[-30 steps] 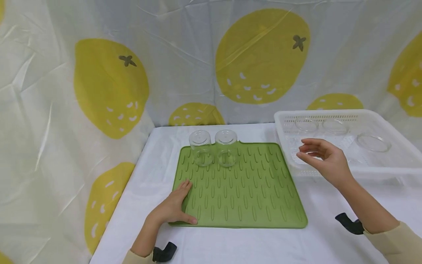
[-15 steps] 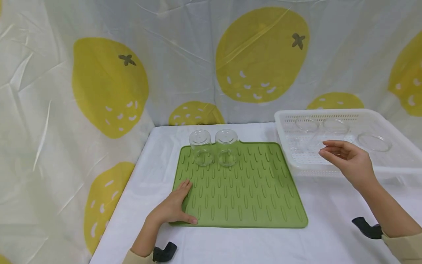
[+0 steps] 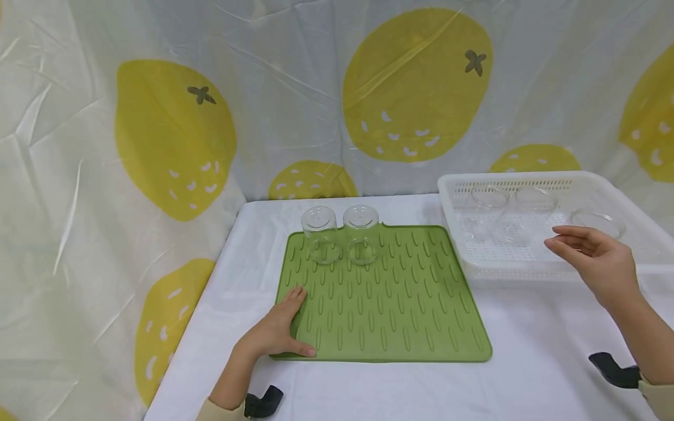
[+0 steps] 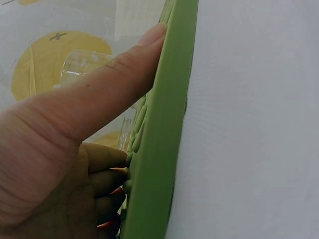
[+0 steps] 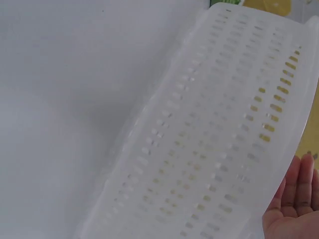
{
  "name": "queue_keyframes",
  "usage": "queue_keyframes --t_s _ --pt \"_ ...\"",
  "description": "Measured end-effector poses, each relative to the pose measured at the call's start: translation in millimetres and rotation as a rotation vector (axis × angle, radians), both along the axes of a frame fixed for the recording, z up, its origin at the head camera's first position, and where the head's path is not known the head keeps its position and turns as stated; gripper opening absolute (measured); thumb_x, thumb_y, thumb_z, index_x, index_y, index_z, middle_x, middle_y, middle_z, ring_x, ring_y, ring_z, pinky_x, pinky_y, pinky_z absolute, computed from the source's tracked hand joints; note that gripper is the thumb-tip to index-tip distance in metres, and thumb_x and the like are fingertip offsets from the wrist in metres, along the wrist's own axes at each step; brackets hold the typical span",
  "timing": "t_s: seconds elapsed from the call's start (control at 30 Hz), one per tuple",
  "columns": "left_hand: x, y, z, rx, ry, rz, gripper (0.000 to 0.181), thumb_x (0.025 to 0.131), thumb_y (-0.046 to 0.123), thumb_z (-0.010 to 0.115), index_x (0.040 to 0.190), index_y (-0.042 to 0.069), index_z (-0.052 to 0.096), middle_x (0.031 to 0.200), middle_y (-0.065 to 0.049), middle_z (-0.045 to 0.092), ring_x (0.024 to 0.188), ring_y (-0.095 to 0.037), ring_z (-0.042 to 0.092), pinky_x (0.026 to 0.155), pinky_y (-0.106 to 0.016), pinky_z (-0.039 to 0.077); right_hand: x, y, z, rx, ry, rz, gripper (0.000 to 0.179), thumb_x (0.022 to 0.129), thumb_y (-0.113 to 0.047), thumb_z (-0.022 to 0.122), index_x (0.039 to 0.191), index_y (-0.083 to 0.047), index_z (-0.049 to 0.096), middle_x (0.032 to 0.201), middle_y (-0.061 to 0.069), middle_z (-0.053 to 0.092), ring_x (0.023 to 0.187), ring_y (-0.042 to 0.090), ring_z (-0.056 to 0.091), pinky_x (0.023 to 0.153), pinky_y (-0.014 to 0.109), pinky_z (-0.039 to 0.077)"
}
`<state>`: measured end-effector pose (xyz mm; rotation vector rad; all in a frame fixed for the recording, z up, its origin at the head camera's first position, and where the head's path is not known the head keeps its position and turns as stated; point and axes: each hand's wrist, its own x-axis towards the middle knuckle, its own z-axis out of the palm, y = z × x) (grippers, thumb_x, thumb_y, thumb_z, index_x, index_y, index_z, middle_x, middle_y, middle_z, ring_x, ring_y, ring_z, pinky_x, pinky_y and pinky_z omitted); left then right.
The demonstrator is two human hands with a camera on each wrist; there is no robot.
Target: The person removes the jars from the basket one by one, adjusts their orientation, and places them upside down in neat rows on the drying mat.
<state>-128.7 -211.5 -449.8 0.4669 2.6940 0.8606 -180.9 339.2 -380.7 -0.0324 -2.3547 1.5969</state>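
Although only part of it shows in its own wrist view, the left hand (image 3: 277, 327) is plain from the head: it rests on the near left corner of the green mat (image 3: 389, 304), thumb spread wide from the fingers, with nothing in its grasp. The mat lies flat on the white-covered table (image 3: 379, 392), its top marked with raised ribs. Toward its far left edge, two clear glasses stand upside down, side by side: the left glass (image 3: 322, 234) and the right glass (image 3: 361, 234). To the right of the mat is a white perforated basket (image 3: 505, 273) with three more clear glasses (image 3: 536, 200) inside. The right hand (image 3: 597, 257) is over its near side, empty, fingers bent and thumb near the fingertips; whether it touches the rim is hard to tell. A lemon-print sheet (image 3: 295, 88) hangs behind.
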Motion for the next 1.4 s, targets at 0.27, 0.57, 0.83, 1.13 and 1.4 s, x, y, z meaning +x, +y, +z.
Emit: queue_keyframes --t_s 0.27,0.57,0.83,1.13,1.4 --pt "0.4 -0.7 0.0 -0.004 0.002 0.002 0.125 0.062 0.046 0.091 0.153 -0.003 0.02 0.161 -0.016 0.011 0.148 -0.033 0.004 0.114 -0.056 0.017 0.8 22.0 -1.0 -0.028 0.006 -0.065 0.029 0.087 -0.007 0.074 0.103 -0.032 0.072 0.079 -0.027 0.065 0.073 -0.012 0.059 0.065 0.001 0.041" --pt "0.5 -1.1 0.0 -0.006 0.008 -0.005 0.124 0.063 0.047 0.09 0.153 -0.003 0.021 0.161 -0.016 0.012 0.148 -0.032 0.005 0.114 -0.056 0.018 -7.0 46.4 -6.1 -0.007 0.045 -0.137 0.032 0.091 -0.007 0.069 0.097 -0.038 0.064 0.078 -0.032 0.061 0.073 -0.012 0.053 0.065 -0.001 0.039" --pt "0.7 -0.7 -0.2 -0.006 0.005 0.0 0.125 0.062 0.047 0.09 0.153 -0.003 0.021 0.161 -0.016 0.011 0.148 -0.032 0.004 0.114 -0.056 0.017 -14.4 55.5 -6.9 -0.006 0.016 -0.264 0.034 0.091 -0.014 0.07 0.103 -0.043 0.057 0.094 -0.03 0.051 0.09 -0.011 0.043 0.082 -0.002 0.033" --pt "0.8 -0.4 0.0 -0.001 0.01 -0.005 0.125 0.062 0.046 0.09 0.153 -0.003 0.021 0.161 -0.017 0.012 0.148 -0.033 0.005 0.114 -0.055 0.017 -30.3 71.7 -11.5 -0.052 0.021 -0.292 0.043 0.088 -0.012 0.074 0.105 -0.045 0.051 0.098 -0.03 0.047 0.097 -0.013 0.041 0.093 -0.001 0.025" --pt "0.2 -0.9 -1.9 -0.01 0.013 -0.005 0.125 0.062 0.048 0.09 0.153 -0.003 0.021 0.161 -0.016 0.012 0.148 -0.032 0.005 0.114 -0.055 0.018 -35.9 77.4 -6.0 0.094 -0.24 -0.301 0.076 0.089 -0.044 0.068 0.152 -0.035 0.027 0.152 -0.003 0.038 0.142 0.016 0.028 0.117 0.034 0.018"
